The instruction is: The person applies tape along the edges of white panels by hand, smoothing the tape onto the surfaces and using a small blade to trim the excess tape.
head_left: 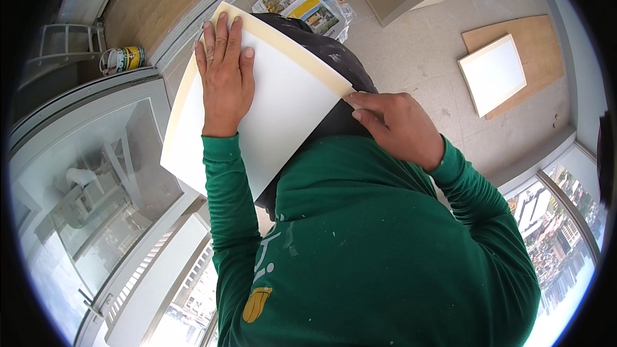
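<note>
A white panel (283, 93) with cream-coloured border strips (289, 42) lies tilted across my lap, over dark trousers (344, 64) specked with pale dust. My left hand (226, 77) rests flat on its upper left part, fingers stretched toward the top corner. At the panel's right corner, my right hand (395, 119) is closed, thumb and index finger pinched together against the edge. A small pale piece shows between those fingers; its kind cannot be made out. Both arms wear green sleeves.
A second white panel (493, 74) lies on a brown board (546, 45) on the tiled floor at right. Crumpled newspapers (315, 9) are ahead. A paint bucket (122, 60) stands at left beside a metal ladder (64, 42) and a glass door (96, 173).
</note>
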A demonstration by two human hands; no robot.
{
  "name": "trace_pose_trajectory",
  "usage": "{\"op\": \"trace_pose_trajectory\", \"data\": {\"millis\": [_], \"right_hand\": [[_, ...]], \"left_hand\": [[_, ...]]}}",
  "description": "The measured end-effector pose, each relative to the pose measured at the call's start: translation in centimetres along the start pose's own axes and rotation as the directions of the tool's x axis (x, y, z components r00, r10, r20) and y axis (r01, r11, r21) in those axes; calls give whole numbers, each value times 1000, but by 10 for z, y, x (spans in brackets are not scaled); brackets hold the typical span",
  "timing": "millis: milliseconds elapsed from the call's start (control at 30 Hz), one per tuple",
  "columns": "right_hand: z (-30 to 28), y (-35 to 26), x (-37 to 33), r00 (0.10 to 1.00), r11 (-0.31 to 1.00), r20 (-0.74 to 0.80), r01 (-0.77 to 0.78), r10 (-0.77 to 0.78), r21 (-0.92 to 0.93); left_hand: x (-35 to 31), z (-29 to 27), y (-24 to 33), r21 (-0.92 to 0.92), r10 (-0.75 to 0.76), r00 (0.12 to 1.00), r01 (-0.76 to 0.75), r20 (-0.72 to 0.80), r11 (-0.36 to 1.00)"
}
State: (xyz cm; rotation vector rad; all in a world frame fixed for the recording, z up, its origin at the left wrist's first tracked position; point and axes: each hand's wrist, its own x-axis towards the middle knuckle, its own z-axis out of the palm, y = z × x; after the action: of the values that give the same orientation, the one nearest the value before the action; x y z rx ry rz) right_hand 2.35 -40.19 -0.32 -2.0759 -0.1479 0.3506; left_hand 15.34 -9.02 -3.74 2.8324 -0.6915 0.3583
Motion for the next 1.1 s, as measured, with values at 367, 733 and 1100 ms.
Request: {"op": "trace_pose_trajectory", "data": {"millis": [367,733,1100], "right_hand": [[-2,-3,-1,1000,1000,9,-1,1,7],[-4,-5,-2,1000,1000,16,24,-24,10],[-7,-9,-5,996,996,-16,85,-85,-2]], "left_hand": [[1,-2,1,-23,-12,1000,12,16,1000],[3,-6,6,-40,-25,999,26,26,999],[2,-4,4,-21,-19,999,20,34,1000]]}}
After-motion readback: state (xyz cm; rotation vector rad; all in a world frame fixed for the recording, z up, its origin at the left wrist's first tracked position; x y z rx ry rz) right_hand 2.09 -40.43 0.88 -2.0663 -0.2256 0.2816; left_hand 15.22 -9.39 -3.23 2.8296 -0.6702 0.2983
